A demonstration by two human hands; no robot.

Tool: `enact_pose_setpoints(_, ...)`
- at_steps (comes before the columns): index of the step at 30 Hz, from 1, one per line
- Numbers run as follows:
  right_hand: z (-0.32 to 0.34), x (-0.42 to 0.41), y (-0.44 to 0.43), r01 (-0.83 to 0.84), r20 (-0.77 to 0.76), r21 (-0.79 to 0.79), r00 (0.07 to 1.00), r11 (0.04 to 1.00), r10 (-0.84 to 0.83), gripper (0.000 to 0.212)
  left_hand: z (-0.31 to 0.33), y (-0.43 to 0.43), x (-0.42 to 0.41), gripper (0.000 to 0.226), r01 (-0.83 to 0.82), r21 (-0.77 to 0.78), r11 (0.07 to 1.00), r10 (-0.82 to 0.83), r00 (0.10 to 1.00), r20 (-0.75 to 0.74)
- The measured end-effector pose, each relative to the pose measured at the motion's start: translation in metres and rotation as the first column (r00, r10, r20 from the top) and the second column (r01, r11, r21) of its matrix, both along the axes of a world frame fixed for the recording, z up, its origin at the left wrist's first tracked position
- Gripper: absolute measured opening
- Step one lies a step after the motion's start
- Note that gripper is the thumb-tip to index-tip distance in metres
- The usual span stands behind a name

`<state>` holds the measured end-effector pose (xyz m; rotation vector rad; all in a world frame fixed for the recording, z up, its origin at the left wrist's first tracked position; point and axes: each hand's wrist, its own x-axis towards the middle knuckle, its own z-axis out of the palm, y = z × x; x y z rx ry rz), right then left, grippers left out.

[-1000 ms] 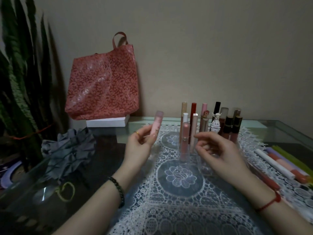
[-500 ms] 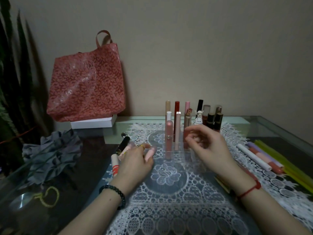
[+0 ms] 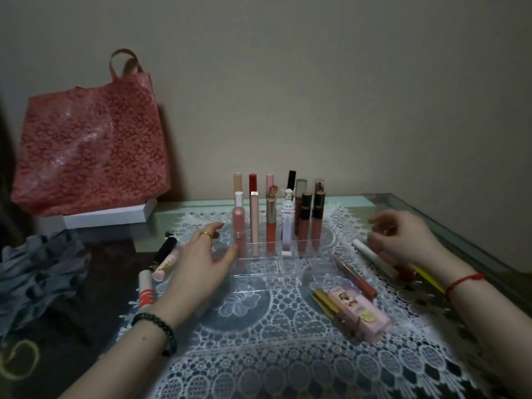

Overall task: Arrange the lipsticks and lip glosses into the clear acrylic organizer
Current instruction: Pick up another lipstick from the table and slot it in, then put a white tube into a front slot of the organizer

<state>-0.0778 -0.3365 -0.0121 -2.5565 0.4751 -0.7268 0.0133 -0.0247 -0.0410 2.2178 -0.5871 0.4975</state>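
Observation:
The clear acrylic organizer (image 3: 260, 267) stands mid-table on a lace mat (image 3: 288, 355). Several lipsticks and glosses stand upright in its back rows, among them a pink gloss (image 3: 239, 226) and a white figurine-topped tube (image 3: 288, 226). My left hand (image 3: 201, 263) hovers open at the organizer's left edge, holding nothing. Beside it lie a black tube (image 3: 165, 249), a pink tube (image 3: 167, 262) and a red-striped white tube (image 3: 145, 289). My right hand (image 3: 403, 240) curls, blurred, over a white tube (image 3: 374, 259) on the right. A red gloss (image 3: 357, 276), a gold tube (image 3: 325, 303) and a pink box (image 3: 359, 315) lie nearer.
A red patterned bag (image 3: 89, 148) rests on a white box (image 3: 109, 216) against the wall at back left. Grey crumpled cloth (image 3: 37, 277) lies at the left. The glass table's edge (image 3: 460, 234) runs diagonally past the right hand, with a yellow stick (image 3: 426, 279) near it.
My left hand laid the pink tube down at the left and now hovers open by the organizer. My right hand swung from the organizer out to the tubes on the right.

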Motion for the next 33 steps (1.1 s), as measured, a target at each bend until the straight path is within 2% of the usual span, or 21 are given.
enact_pose_setpoints(2, -0.012, -0.006, -0.008, 0.033, -0.122, -0.092, 0.992, 0.995, -0.044, 0.022, -0.003, -0.007, 0.002, 0.053, 0.008, -0.042, 0.999, -0.008, 1.0, -0.006)
enact_pose_setpoints(6, -0.026, -0.012, -0.009, 0.011, -0.241, -0.167, 0.969, 0.986, -0.051, 0.022, -0.011, -0.012, 0.003, 0.051, 0.049, -0.068, 0.997, -0.05, 0.999, -0.018)
enact_pose_setpoints(12, -0.03, -0.007, -0.001, 0.105, -0.246, -0.335, 0.949, 0.936, -0.195, 0.023, -0.016, -0.013, 0.002, 0.051, 0.094, -0.089, 0.992, -0.101, 0.992, -0.075)
enact_pose_setpoints(15, -0.029, -0.005, 0.002, 0.121, -0.238, -0.338, 0.949, 0.933, -0.209, 0.02, -0.017, -0.013, 0.002, 0.049, 0.108, -0.087, 0.99, -0.115, 0.99, -0.077)
enact_pose_setpoints(19, -0.022, -0.009, 0.002, 0.2, -0.056, -0.183, 0.975, 0.963, -0.213, 0.019, -0.019, -0.013, 0.003, 0.051, 0.109, -0.083, 0.991, -0.117, 0.988, -0.1)
enact_pose_setpoints(22, -0.001, -0.014, 0.013, 0.106, 0.174, 0.153, 0.976, 0.982, -0.132, 0.016, -0.018, -0.012, 0.004, 0.052, 0.102, -0.092, 0.991, -0.111, 0.988, -0.105)
enact_pose_setpoints(24, 0.017, -0.016, 0.027, -0.027, 0.326, 0.346, 0.941, 0.938, -0.093, 0.014, -0.017, -0.013, 0.003, 0.052, 0.099, -0.112, 0.989, -0.11, 0.989, -0.094)
enact_pose_setpoints(29, 0.042, -0.009, 0.078, -0.384, 0.424, 0.492, 0.89, 0.781, 0.171, 0.02, -0.012, -0.016, -0.003, 0.041, 0.099, -0.217, 0.971, -0.105, 0.994, -0.016)
enact_pose_setpoints(33, 0.036, 0.007, 0.115, -0.497, 0.43, 0.476, 0.851, 0.726, 0.301, 0.013, -0.007, -0.016, -0.01, 0.032, 0.121, -0.297, 0.947, -0.115, 0.993, 0.038)
